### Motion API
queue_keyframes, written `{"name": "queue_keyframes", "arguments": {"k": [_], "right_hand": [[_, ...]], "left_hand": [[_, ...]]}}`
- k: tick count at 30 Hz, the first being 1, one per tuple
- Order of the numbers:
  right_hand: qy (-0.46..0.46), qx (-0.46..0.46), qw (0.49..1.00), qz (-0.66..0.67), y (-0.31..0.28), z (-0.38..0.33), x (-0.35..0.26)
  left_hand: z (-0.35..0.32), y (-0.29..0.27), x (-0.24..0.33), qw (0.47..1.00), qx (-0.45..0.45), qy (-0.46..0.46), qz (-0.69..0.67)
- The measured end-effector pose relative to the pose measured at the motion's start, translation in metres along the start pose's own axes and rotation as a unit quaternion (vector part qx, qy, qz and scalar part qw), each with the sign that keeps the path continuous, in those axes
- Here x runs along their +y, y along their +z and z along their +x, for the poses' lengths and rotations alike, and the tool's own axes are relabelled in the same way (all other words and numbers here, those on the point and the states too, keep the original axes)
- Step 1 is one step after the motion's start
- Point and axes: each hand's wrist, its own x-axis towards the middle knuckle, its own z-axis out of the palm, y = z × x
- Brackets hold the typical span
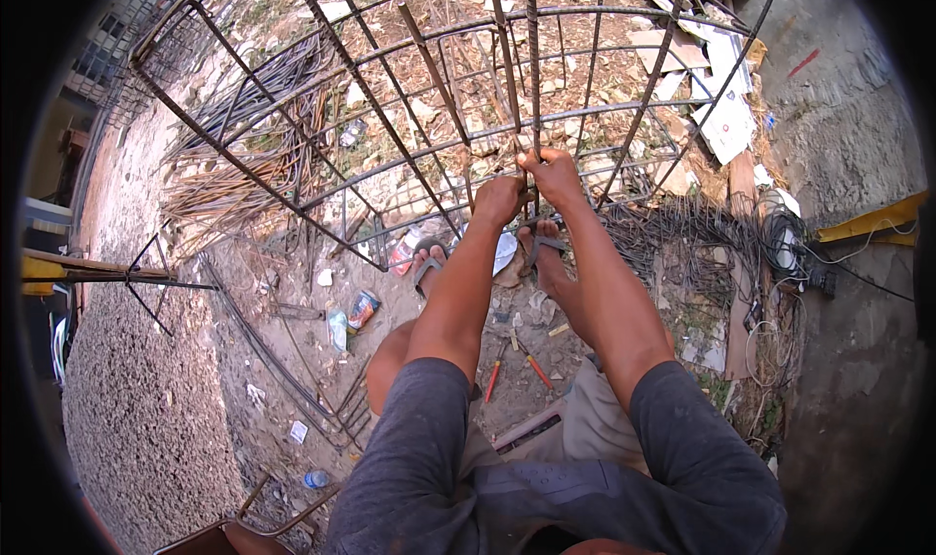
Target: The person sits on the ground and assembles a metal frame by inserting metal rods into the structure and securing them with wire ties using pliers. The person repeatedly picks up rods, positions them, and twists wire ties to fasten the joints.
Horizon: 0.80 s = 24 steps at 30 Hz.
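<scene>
Dark grey T-shirt cloth (409, 428) is nearest, stretched over the worker's shoulders, and two bare forearms run from its sleeves out to the steel. From where I stand, the rebar cage (466, 143) lies straight beyond the hands, spreading to either side of them and out past the upper edge of the view. One ribbed bar (533, 58) comes down right to the grip, its long axis leading directly away from the worker, while the crossbars pass from left to right. The right hand (554, 178) is the nearer to that bar, its fingertips up against it; the left hand (499, 201) sits just to its left and a little closer to the body. Both are curled narrow rather than spread, but the knuckles hide whatever is between the fingers, so I can't tell if either is closed on a bar or something thinner.

As for the cage, it is an open grid of slim, dark, rust-brown rods, some plainly ribbed, with rubble (414, 192) showing through its gaps. Below the hands, between the sandalled feet, a pair of red-handled pincers (494, 372) lies on the dirt, handles apart.
</scene>
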Motion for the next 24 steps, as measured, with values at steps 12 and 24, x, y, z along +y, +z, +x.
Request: {"name": "queue_keyframes", "arguments": {"k": [12,24], "right_hand": [[0.008,-0.017,1.000,0.007,-0.003,0.001,-0.010],[0.014,-0.066,0.995,-0.067,-0.009,0.007,-0.019]], "left_hand": [[-0.002,-0.004,-0.001,0.994,0.018,-0.018,-0.108],[0.004,-0.004,-0.007,0.989,-0.015,-0.013,-0.145]]}}
